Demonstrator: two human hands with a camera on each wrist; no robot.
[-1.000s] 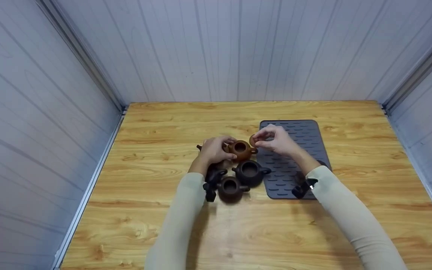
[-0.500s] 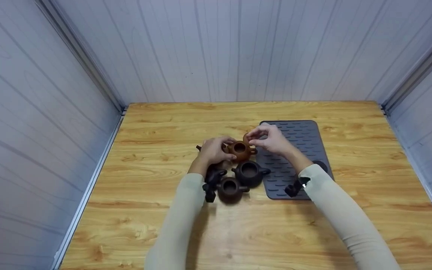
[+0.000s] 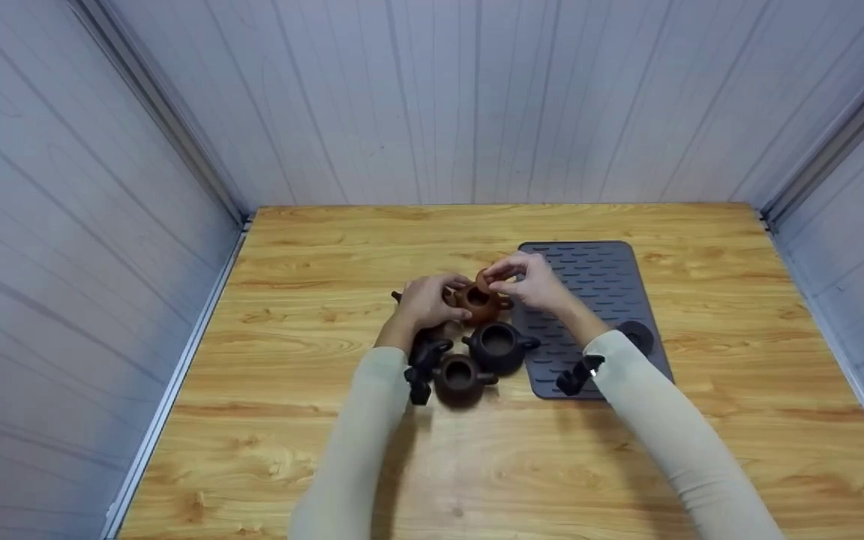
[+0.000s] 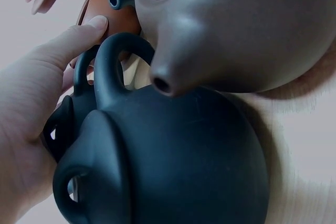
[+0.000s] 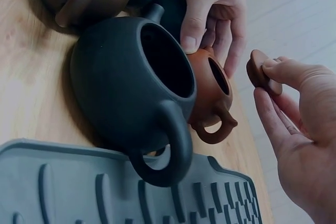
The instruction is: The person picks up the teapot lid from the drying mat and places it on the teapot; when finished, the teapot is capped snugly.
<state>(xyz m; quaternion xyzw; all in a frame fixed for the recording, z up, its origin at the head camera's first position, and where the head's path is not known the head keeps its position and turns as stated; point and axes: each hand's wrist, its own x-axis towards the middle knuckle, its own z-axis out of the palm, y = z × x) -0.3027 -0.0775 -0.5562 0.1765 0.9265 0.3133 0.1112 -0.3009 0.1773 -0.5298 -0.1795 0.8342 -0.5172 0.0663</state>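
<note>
My left hand (image 3: 426,300) steadies a small reddish-brown teapot (image 5: 212,106), its thumb on the body near the spout and fingers behind. The pot's round mouth is uncovered. My right hand (image 3: 533,283) pinches the matching lid (image 5: 262,73) by its knob between thumb and fingers. That lid is tipped on edge, close over the pot's mouth in the head view. Nearer me stand a black teapot (image 3: 499,352) and a dark brown teapot (image 3: 460,386), both without lids. A lidded black teapot (image 4: 194,150) sits under my left wrist, mostly hidden in the head view.
A grey ridged mat (image 3: 589,277) lies right of the teapots, under my right forearm. One dark round lid (image 3: 636,337) rests on its right side, partly behind my sleeve. Panelled walls (image 3: 432,105) border the wooden table (image 3: 312,315).
My right hand has moved left with the lid, from beside the reddish-brown teapot's handle to over its mouth. More of the dark lid on the mat shows. The left hand stays in place.
</note>
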